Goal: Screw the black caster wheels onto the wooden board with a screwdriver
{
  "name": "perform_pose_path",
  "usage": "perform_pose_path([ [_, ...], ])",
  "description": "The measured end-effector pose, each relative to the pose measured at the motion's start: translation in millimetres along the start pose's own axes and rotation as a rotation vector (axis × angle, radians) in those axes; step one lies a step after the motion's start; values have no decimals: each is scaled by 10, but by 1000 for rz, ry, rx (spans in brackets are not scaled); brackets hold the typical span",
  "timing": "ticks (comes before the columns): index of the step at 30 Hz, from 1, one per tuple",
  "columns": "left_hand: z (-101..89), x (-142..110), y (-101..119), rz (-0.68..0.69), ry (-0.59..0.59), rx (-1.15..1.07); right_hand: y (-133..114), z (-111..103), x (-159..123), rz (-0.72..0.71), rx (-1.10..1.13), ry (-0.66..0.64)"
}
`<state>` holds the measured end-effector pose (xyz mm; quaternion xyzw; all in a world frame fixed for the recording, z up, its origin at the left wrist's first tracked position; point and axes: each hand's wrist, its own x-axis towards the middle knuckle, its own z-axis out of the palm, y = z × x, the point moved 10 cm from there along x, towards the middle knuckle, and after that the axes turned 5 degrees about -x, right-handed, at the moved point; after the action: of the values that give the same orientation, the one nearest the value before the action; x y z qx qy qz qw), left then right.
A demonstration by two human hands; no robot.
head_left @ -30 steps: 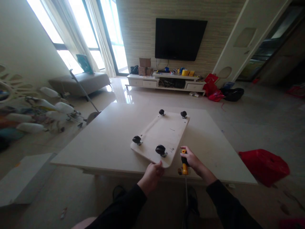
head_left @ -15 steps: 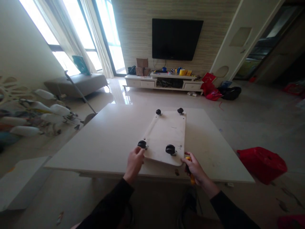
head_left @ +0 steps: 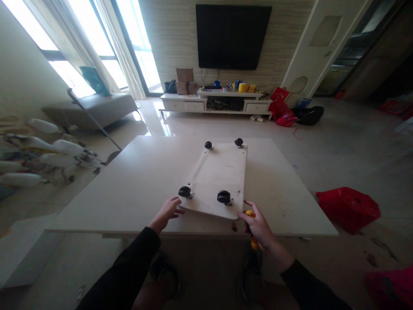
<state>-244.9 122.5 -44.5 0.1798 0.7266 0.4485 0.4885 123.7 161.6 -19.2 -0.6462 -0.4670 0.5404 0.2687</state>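
Note:
A white rectangular board (head_left: 219, 172) lies on the pale table, with black swivel casters at its corners, among them the near-left caster (head_left: 185, 192) and the near-right caster (head_left: 223, 197). At the board's near-left corner is my left hand (head_left: 166, 212), its fingers apart and seemingly touching the edge. My right hand (head_left: 260, 226) is wrapped round a screwdriver (head_left: 254, 242) with a yellow and black handle; its shaft points down past the table edge. Thumb and forefinger of that hand also reach the board's near-right corner.
The wide table (head_left: 135, 185) spreads around the board. A red plastic stool (head_left: 350, 209) is on the floor at right, and a white box (head_left: 29, 249) at left. Farther off stand a TV cabinet (head_left: 182, 104) and a grey bench (head_left: 93, 110).
My left hand has let go of the near-left caster and moved down and left to the board's corner, its fingers spreading. My right hand keeps the screwdriver. The whole view has shifted slightly.

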Motion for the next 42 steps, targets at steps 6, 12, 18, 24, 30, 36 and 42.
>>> perform_pose_path([
  [6, 44, 107, -27, 68, 93, 36, 30, -43, 5, -20, 37, 33],
  [12, 178, 61, -147, 26, 6, 79, 27, -400, 106, -56, 46, 152],
  [18, 394, 63, -176, 34, -171, 127, 83, -503, 127, -51, 39, 100],
  [24, 408, 104, -269, 71, -187, 151, 38, -540, 165, -56, 49, 125],
  [30, 245, 111, -416, 64, -145, 202, -92, -447, 313, -59, 38, 101],
  [36, -235, 126, -528, 48, -72, 264, -311, 89, 509, -83, 81, 5],
  [42, -599, 86, -567, 3, -72, 300, -539, 593, 585, -133, 100, -31],
])
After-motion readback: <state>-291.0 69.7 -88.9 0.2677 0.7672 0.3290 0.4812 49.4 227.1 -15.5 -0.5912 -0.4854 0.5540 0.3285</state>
